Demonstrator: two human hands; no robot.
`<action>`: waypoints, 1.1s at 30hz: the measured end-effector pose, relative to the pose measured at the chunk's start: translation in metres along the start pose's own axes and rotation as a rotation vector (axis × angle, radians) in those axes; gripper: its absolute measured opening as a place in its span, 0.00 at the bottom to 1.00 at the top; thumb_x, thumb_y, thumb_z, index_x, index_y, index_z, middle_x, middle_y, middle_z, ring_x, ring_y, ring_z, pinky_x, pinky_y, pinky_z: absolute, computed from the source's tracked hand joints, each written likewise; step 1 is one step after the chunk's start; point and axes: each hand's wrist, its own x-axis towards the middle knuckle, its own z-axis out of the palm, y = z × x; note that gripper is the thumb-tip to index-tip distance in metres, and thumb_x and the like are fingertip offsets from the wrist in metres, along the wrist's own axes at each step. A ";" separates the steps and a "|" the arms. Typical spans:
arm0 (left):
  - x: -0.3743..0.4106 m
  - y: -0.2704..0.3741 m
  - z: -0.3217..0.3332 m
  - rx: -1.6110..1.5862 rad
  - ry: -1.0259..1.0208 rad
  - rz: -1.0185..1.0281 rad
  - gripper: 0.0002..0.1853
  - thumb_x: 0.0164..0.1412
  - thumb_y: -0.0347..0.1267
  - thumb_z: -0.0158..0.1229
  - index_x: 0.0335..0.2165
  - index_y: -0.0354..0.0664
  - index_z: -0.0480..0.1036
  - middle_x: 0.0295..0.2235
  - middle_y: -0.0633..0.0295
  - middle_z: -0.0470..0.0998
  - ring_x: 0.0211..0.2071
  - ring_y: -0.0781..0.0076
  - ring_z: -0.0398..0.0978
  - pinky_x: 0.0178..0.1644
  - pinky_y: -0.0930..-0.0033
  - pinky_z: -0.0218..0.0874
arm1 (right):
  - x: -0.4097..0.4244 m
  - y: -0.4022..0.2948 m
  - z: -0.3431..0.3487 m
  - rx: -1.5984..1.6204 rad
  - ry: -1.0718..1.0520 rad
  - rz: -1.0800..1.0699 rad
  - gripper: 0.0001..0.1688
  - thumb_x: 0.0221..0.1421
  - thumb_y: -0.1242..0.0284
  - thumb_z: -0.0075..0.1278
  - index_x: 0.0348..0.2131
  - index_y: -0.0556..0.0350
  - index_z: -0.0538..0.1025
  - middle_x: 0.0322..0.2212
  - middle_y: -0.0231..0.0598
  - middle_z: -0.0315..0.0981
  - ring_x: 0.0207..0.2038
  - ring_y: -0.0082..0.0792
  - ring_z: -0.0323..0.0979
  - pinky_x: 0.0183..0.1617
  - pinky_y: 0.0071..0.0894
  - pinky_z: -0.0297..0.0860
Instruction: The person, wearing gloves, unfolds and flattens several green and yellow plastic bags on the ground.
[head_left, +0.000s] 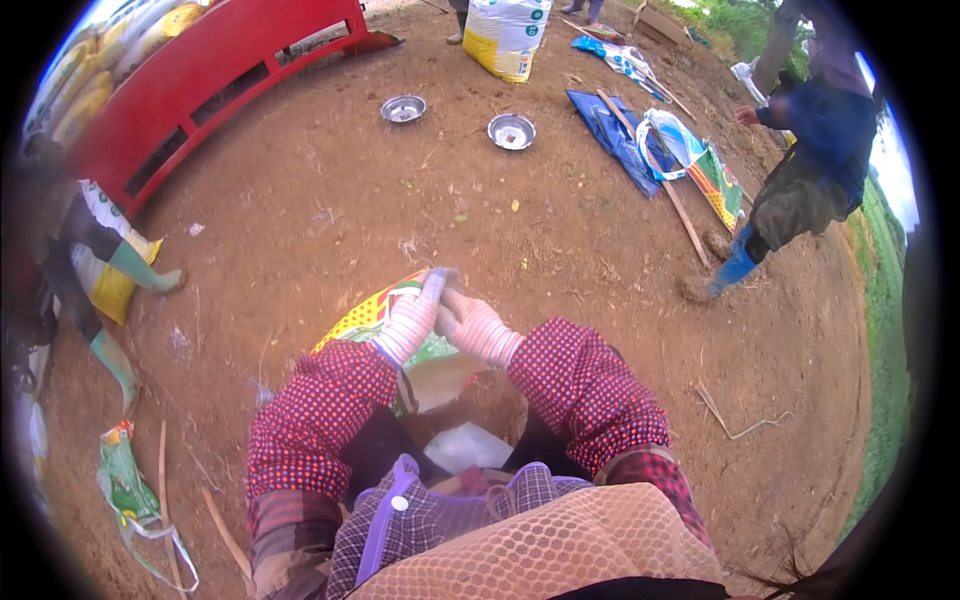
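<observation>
My left hand (411, 324) and my right hand (478, 324), both in pale striped knit gloves, meet at the fingers in front of me. The fingers are blurred, so I cannot tell whether anything lies between them. Beneath and beside my left hand is a green, yellow and red woven plastic bag (358, 321). A white strap of the bag shows next to that hand; whether it is held is unclear. Dotted sleeve covers reach up both forearms. Lower down, between my legs, lies a whitish piece of sheeting (466, 448).
Two metal basins (403, 109) rest on bare soil ahead, near a full white-and-yellow sack (505, 41). A red metal truck side panel (202, 82) stands far left. People stand at left and right. Bags and a wooden pole (684, 217) lie right; another bag (129, 480) and sticks lie left.
</observation>
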 end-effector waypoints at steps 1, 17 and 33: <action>-0.001 0.000 0.000 -0.004 0.003 0.002 0.22 0.67 0.42 0.40 0.45 0.37 0.71 0.39 0.54 0.75 0.42 0.66 0.71 0.51 0.66 0.62 | -0.001 -0.003 0.000 0.012 0.008 -0.009 0.22 0.61 0.60 0.40 0.51 0.48 0.65 0.37 0.52 0.73 0.40 0.50 0.71 0.44 0.44 0.67; -0.002 0.003 -0.001 0.053 0.001 0.042 0.22 0.67 0.42 0.39 0.44 0.37 0.72 0.38 0.54 0.76 0.41 0.66 0.72 0.50 0.65 0.62 | -0.002 -0.008 -0.003 -0.029 -0.006 -0.027 0.22 0.60 0.59 0.38 0.50 0.48 0.66 0.37 0.57 0.73 0.41 0.60 0.71 0.44 0.51 0.67; -0.003 0.003 0.000 0.023 0.016 0.018 0.23 0.67 0.43 0.40 0.46 0.37 0.71 0.39 0.53 0.76 0.42 0.65 0.72 0.51 0.65 0.62 | -0.003 -0.010 -0.005 -0.072 0.019 -0.082 0.23 0.61 0.57 0.38 0.50 0.48 0.66 0.39 0.57 0.73 0.43 0.60 0.70 0.46 0.51 0.66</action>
